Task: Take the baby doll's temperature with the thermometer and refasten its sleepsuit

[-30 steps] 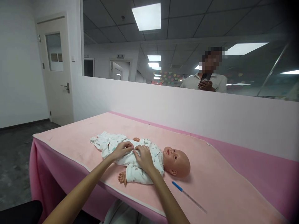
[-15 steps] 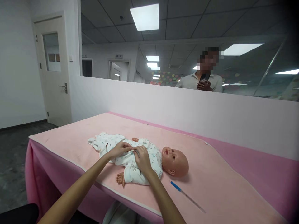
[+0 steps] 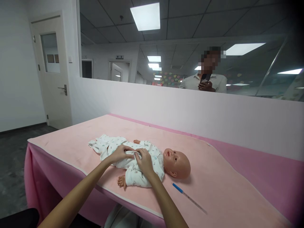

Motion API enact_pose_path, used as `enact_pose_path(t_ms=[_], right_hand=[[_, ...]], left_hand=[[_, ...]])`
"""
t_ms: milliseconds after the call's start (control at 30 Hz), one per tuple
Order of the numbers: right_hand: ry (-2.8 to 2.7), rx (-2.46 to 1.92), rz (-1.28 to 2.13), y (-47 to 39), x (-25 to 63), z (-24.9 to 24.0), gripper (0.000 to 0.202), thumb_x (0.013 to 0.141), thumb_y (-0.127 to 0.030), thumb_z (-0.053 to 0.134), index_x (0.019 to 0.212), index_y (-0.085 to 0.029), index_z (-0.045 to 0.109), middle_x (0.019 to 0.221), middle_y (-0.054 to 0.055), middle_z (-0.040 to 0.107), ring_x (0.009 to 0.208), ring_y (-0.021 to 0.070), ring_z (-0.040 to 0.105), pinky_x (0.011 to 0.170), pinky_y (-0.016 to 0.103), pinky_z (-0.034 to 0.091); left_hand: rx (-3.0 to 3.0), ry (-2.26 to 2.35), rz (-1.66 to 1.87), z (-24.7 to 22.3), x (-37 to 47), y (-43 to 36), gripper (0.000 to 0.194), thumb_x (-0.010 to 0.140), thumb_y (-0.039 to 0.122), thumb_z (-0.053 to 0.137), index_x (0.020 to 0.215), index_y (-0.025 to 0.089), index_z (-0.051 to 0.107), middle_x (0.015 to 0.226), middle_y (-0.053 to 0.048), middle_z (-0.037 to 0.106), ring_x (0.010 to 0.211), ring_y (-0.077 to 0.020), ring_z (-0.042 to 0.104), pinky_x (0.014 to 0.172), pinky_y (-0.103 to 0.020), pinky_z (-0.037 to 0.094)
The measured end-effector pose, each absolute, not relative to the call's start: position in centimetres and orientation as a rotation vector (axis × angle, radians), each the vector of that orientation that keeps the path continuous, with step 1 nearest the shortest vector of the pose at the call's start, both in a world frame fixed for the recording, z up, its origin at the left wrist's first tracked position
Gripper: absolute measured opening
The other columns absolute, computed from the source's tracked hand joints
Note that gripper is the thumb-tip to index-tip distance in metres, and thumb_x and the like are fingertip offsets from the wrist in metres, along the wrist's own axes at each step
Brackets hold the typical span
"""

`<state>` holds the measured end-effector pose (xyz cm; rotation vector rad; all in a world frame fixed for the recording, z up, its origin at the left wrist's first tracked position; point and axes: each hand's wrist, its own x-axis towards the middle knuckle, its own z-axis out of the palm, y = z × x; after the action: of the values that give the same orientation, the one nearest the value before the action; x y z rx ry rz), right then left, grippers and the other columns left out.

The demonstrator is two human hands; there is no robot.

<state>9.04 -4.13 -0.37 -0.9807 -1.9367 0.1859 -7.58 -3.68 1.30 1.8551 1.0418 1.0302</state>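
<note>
A baby doll [image 3: 177, 163] lies on its back, its head to the right, dressed in a white printed outfit [image 3: 135, 180]. My left hand [image 3: 120, 154] is at the doll's belly, with thumb and fingers on the outfit's front edge. Close beside it, my right hand [image 3: 143, 161] pinches the same fold of cloth from the chest side. A strip of the fabric stretches between the two hands. The fingertips are partly hidden in the cloth.
A thin clear stick with a blue end [image 3: 177, 187] lies near the doll's head on the pink-covered table [image 3: 228, 190]. Behind a low white wall [image 3: 190, 110], a person in a light shirt [image 3: 219, 83] holds a dark phone-like object. A door [image 3: 51, 95] stands at left.
My left fingers and thumb have spread a little further apart, and more of the cloth edge shows between my hands. The view has shifted slightly. The doll stays in place.
</note>
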Motion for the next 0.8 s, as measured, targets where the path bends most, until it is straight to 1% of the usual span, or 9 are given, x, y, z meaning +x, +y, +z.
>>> enact_pose_path(t_ms=[167,367,567,800], right_hand=[[-1.884,-0.946,0.198,-4.2,9.1,-0.3,0.008,0.078,-0.017,0.052,0.079,-0.02,0.059,0.079,0.0,0.06,0.08,0.0152,0.052,0.076,0.027,0.039],[-1.913,-0.967,0.149,-4.3,9.1,-0.3,0.011,0.083,-0.023,0.048,0.078,-0.02,0.058,0.078,0.001,0.059,0.08,0.016,0.051,0.074,0.028,0.038],[-1.951,-0.971,0.07,-4.1,9.1,-0.6,0.013,0.085,-0.022,0.047,0.079,-0.02,0.059,0.08,0.002,0.06,0.081,0.0168,0.051,0.075,0.029,0.038],[-1.958,-1.009,0.048,-4.0,9.1,-0.7,0.016,0.086,-0.023,0.046,0.08,-0.02,0.06,0.079,0.002,0.063,0.078,0.0164,0.053,0.075,0.03,0.038]], left_hand=[[1.868,1.112,1.063,1.0,-7.6,-3.6,0.03,0.064,0.028,0.066,0.092,0.018,0.069,0.094,-0.004,0.069,0.088,-0.0199,0.061,0.078,-0.027,0.047],[1.861,1.071,1.076,0.9,-7.6,-3.5,0.031,0.064,0.028,0.066,0.092,0.016,0.069,0.092,-0.005,0.07,0.087,-0.0201,0.062,0.075,-0.027,0.047],[1.963,1.073,1.08,0.7,-7.8,-3.4,0.029,0.068,0.03,0.063,0.094,0.018,0.069,0.089,-0.003,0.07,0.085,-0.0193,0.061,0.074,-0.026,0.046],[2.023,1.097,1.176,0.0,-7.9,-2.8,0.02,0.069,0.033,0.063,0.081,0.018,0.069,0.084,-0.004,0.066,0.083,-0.0173,0.058,0.075,-0.026,0.044]])
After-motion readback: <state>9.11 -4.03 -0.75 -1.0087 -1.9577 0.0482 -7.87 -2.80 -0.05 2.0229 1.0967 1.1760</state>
